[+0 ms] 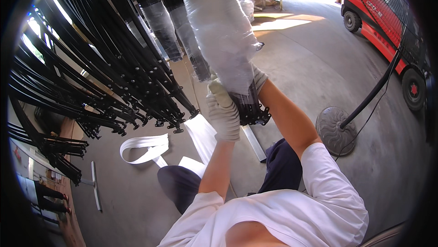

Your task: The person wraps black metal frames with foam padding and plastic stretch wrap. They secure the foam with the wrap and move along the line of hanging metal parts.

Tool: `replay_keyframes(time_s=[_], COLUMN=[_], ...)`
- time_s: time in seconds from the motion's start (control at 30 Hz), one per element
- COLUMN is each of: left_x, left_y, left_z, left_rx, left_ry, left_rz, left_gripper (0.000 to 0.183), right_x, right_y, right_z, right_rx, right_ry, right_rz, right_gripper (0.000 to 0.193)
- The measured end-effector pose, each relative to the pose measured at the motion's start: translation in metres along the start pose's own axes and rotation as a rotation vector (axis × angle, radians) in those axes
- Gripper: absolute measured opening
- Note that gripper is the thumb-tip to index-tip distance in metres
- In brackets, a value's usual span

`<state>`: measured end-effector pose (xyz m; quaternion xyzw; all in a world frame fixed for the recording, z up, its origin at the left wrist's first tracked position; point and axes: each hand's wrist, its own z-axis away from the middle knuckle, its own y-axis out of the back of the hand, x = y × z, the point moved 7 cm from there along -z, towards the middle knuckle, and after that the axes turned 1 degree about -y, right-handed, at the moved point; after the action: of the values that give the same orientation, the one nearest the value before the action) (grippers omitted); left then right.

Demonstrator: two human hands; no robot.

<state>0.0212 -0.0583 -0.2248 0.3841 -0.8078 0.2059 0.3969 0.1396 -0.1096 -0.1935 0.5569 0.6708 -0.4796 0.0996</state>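
Observation:
A thick bundle of black metal bars, wrapped in clear plastic film [223,32], hangs in front of me with its lower end tilted toward me. Bare black bar ends with small brackets [251,114] stick out below the film. My left hand [222,105], in a pale striped work glove, is closed against the left side of the bundle near its lower edge. On the right side, the gloved edge of my right hand [260,77] shows; its fingers are hidden behind the bundle. Another film-wrapped bundle [160,28] hangs just to the left.
Rows of unwrapped black bars [137,73] hang on the left. White strip material [145,148] lies looped on the floor below. A round-based stand [336,130] with a black pole is at right, near a red forklift [378,23]. Another person [45,192] stands far left.

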Motion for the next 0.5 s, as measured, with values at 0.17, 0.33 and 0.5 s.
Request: replay_keyframes(time_s=[0.17, 0.33, 0.5], left_x=[0.039, 0.036, 0.051], left_y=[-0.005, -0.009, 0.005], left_z=[0.003, 0.0, -0.006], left_rx=[-0.022, -0.064, 0.023], left_ry=[0.222, 0.236, -0.272], left_rz=[0.219, 0.291, 0.175], left_gripper=[0.054, 0.05, 0.03], right_x=[-0.006, -0.009, -0.01], right_y=[0.003, 0.003, -0.004], right_z=[0.005, 0.009, 0.006], right_rx=[-0.008, -0.023, -0.064], right_ry=[0.011, 0.013, 0.003], right_rz=[-0.002, -0.018, -0.057], right_gripper=[0.027, 0.027, 0.027])
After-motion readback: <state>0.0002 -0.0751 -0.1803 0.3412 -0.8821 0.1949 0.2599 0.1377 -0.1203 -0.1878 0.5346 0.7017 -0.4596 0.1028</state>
